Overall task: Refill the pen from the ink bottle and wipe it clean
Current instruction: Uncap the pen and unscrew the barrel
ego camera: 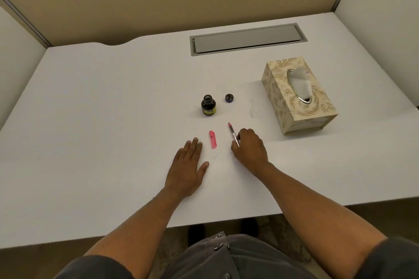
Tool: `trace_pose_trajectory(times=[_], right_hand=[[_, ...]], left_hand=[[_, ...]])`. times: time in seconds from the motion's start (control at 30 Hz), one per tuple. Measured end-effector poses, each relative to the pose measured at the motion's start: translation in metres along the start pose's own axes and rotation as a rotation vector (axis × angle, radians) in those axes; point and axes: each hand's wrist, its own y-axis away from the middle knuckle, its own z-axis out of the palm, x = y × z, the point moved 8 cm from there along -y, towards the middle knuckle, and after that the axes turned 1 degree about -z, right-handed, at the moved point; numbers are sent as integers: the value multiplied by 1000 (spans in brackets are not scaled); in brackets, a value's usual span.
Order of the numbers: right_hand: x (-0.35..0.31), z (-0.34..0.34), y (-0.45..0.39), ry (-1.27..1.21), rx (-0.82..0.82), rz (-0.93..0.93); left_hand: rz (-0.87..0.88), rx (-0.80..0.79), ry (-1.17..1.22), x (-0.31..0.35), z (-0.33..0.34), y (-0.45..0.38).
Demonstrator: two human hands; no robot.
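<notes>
A small dark ink bottle with a yellow label stands open on the white desk. Its dark cap lies just to its right. A slim pen with a red tip lies on the desk pointing away from me, and my right hand has its fingers closed on the pen's near end. The pen's pink cap lies between my hands. My left hand rests flat on the desk, fingers apart, holding nothing, just left of the pink cap.
A patterned beige tissue box with a tissue sticking out stands to the right of the bottle. A grey cable hatch is set into the desk at the back. Partition walls enclose the desk at the back and sides.
</notes>
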Motion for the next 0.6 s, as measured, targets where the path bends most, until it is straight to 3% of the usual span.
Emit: trace_pose_trajectory(times=[0.17, 0.33, 0.6], right_hand=[[3, 1, -5, -34, -34, 57], [3, -1, 4, -351, -41, 92], [-7, 5, 30, -763, -233, 171]], left_hand=[[-13, 2, -19, 1, 1, 0], [-21, 22, 38, 2, -1, 0], [-206, 60, 538, 7, -30, -3]])
